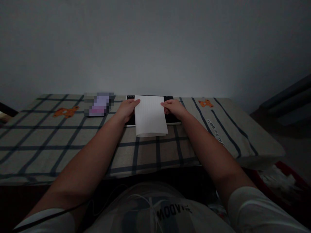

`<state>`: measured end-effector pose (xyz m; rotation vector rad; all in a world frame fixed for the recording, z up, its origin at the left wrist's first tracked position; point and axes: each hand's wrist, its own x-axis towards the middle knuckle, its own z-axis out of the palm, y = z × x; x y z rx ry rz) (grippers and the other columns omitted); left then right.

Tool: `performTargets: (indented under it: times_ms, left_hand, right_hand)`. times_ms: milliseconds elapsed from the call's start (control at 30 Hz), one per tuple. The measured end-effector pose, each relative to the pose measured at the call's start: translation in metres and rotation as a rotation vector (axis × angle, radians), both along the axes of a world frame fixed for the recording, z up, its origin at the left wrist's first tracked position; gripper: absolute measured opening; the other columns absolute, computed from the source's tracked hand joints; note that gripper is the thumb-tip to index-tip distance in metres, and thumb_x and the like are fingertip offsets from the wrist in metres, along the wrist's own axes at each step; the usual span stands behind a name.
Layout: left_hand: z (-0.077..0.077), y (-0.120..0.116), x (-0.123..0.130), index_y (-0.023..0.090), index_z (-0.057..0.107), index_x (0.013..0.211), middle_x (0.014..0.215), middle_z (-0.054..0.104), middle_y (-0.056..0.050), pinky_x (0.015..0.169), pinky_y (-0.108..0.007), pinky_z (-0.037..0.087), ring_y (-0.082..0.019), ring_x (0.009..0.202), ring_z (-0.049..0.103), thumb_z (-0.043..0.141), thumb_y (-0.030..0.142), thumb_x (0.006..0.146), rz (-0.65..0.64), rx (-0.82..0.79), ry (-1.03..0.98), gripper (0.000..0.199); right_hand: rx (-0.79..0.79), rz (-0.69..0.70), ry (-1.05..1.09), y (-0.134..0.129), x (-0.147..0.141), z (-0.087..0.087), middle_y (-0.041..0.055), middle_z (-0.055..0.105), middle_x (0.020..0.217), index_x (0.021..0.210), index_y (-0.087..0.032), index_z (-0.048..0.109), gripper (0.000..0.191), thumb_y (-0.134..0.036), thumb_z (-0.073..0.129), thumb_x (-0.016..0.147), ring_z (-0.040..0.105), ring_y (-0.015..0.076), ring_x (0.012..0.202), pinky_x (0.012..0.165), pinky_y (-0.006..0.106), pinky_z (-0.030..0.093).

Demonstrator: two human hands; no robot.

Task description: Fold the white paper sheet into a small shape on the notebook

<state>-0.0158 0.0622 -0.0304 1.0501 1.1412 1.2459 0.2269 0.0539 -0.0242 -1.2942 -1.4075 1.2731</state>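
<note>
A checked tablecloth [157,161] with orange bear prints covers a table against a plain gray wall [155,45] in a dim room. Both forearms reach forward over it, angled inward. The left hand [126,110] and right hand [175,108] pinch opposite side edges of a folded sheet of lined paper [151,116], thumbs on top, above a black-covered book [130,120]. A blurred phone [100,105] lies to the left.

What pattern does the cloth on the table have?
The cloth is pale beige with dark blue crossing lines, seen best in the head view.
</note>
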Motion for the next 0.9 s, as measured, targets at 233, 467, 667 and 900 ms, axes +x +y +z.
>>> performTargets:
  times_ms: [233, 467, 667, 900]
  left_hand:
    - [0.0029, -0.0015, -0.0005, 0.012, 0.071, 0.078, 0.073, 0.072, -0.004, 0.063, -0.023, 0.048, -0.012, 0.062, 0.062, 0.074, 0.021, 0.085, -0.009, 0.001, -0.003, 0.012]
    - [0.0018, -0.0014, -0.0018, 0.012, 0.072, 0.08, 0.077, 0.073, -0.006, 0.065, -0.025, 0.05, -0.013, 0.063, 0.064, 0.077, 0.024, 0.084, -0.023, 0.01, 0.033, 0.014]
    - [-0.0009, 0.0, -0.0033, 0.011, 0.073, 0.083, 0.08, 0.073, -0.006, 0.068, -0.026, 0.049, -0.014, 0.067, 0.064, 0.077, 0.025, 0.083, -0.019, 0.034, 0.07, 0.014]
    - [-0.0025, -0.0006, -0.0038, 0.013, 0.071, 0.083, 0.079, 0.073, -0.005, 0.072, -0.028, 0.049, -0.015, 0.068, 0.063, 0.081, 0.03, 0.079, -0.035, 0.045, 0.071, 0.02]
  right_hand:
    - [-0.021, -0.014, 0.037, 0.0011, 0.0007, -0.002, 0.0008, 0.066, 0.061, 0.068, -0.017, 0.066, 0.028, -0.016, 0.066, 0.097, 0.054, 0.008, 0.051, 0.054, 0.021, 0.047]
    - [-0.044, -0.003, 0.062, -0.0004, 0.0007, -0.0009, 0.0009, 0.066, 0.061, 0.068, -0.016, 0.066, 0.03, -0.016, 0.067, 0.097, 0.055, 0.0069, 0.052, 0.052, 0.019, 0.045]
    - [-0.046, -0.039, 0.139, 0.0034, 0.0022, -0.0008, -0.0008, 0.066, 0.062, 0.073, -0.016, 0.067, 0.026, -0.013, 0.064, 0.099, 0.059, 0.0073, 0.054, 0.055, 0.019, 0.049]
    - [-0.023, -0.067, 0.083, 0.0022, 0.0004, 0.0018, -0.0012, 0.065, 0.061, 0.072, -0.016, 0.066, 0.03, -0.012, 0.059, 0.101, 0.058, 0.007, 0.052, 0.054, 0.019, 0.048]
